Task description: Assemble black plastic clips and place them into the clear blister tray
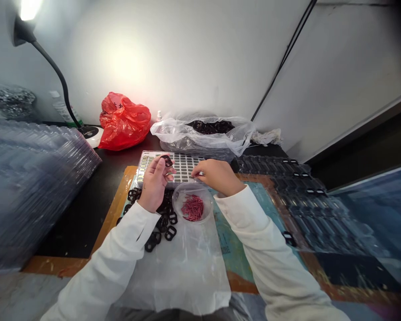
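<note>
My left hand (154, 185) is closed, with a small black plastic piece (167, 161) with an opening in it held up between thumb and fingers. Below that hand lies a loose heap of similar black pieces (170, 232). My right hand (218, 176) pinches at the right side of a white tray (183, 180) with rows of small rectangular parts. Whatever is between those fingertips is too small to make out. In front of the tray, between my forearms, stands a clear round tub (176, 208) of thin dark-red pins (193, 208).
Stacked clear plastic trays (30, 187) fill the left side. More clear trays (321, 214), some with black pieces, lie at right. Behind are a red bag (124, 122), a clear bag (187, 142) of dark parts and a lamp (55, 67). A whitish sheet (183, 267) lies in front.
</note>
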`<state>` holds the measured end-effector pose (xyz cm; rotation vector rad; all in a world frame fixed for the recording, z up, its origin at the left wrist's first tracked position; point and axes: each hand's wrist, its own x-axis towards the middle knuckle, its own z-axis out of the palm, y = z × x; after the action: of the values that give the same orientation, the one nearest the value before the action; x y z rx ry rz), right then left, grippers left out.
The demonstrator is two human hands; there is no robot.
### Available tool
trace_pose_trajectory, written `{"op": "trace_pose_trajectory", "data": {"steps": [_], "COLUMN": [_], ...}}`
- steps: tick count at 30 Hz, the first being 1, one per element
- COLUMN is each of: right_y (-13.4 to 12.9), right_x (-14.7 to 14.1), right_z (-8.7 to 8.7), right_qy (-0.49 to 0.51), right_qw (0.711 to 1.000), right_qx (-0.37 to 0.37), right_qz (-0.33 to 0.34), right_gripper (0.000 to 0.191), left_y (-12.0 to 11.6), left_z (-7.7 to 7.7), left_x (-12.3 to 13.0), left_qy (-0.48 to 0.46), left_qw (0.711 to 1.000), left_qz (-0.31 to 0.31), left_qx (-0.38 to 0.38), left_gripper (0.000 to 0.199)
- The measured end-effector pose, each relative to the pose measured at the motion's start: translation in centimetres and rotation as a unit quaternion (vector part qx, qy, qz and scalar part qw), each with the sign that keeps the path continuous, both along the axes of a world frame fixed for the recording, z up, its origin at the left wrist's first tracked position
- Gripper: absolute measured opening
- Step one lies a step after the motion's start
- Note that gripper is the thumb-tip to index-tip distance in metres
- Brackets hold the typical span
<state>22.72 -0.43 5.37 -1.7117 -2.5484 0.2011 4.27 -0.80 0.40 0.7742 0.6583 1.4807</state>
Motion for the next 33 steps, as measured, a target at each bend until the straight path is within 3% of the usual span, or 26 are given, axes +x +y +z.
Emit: {"op": "trace_pose_trajectory", "data": {"steps": [6,12,19,23,28,33], "right_y": [0.4,0.4,0.4,0.2,-1.1,-2.6], "right_x": [-0.1,-0.6,-0.7,-0.1,-0.2,-1.2], "right_z": [-0.5,-0.8,-1.0,-0.1,1.9,3.1], "right_qy": [-0.017,-0.013,-0.002,0.11,0.339,0.365], "right_qw": [1.0,1.0,0.999,0.992,0.939,0.923], "right_qx": [0.014,0.023,0.034,0.037,0.054,0.121], "right_qz": [0.013,-0.013,-0.027,-0.048,0.001,0.024], "right_gripper": [0.018,0.009,0.011,0.011,0.01,0.009], "left_y": [-0.1,-0.2,-0.2,-0.1,-0.6,-1.4], "left_z": [0.0,0.1,0.0,-0.1,0.2,0.3], "left_x": [0.0,0.0,0.1,0.0,0.3,0.9], "left_qy": [0.01,0.017,0.017,0.016,0.035,0.028], "left_qw": [1.0,1.0,1.0,0.999,0.996,0.99], "left_qz": [-0.001,-0.004,-0.011,-0.03,-0.082,-0.137], "left_qx": [0.002,0.001,-0.001,0.002,-0.02,-0.028], "left_gripper": [0.04,0.038,0.039,0.042,0.048,0.046]}}
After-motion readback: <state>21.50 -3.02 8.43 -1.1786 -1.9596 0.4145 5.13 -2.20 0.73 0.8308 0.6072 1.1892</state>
